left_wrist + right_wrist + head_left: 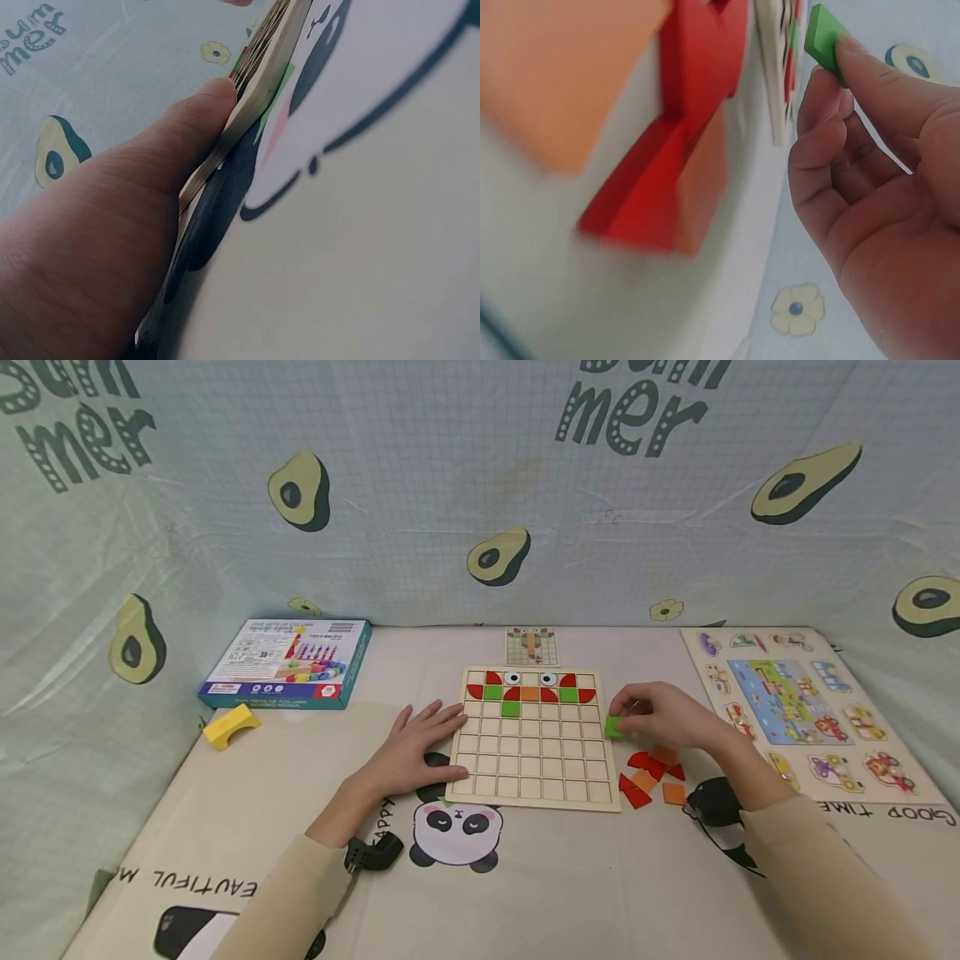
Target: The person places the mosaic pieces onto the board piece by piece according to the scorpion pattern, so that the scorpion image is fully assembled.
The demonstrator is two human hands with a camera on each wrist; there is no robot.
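Observation:
A wooden grid board [540,760] lies flat at the table's middle, its top rows holding red, green and orange tiles and two eye pieces. My left hand [417,749] rests along the board's left edge with fingers spread; in the left wrist view the thumb [199,124] touches the rim. Just off the board's right side, my right hand [667,717] pinches a green square tile [824,37] between thumb and fingertips. Below that hand, loose red tiles [636,795] and orange tiles [673,793] lie in a small heap.
A small pattern card [532,647] lies behind the board. To the right is a picture puzzle board [795,702]. At the left stand a boxed game [288,664] and a yellow arch block [228,727]. A hanging printed cloth [420,485] bounds the back.

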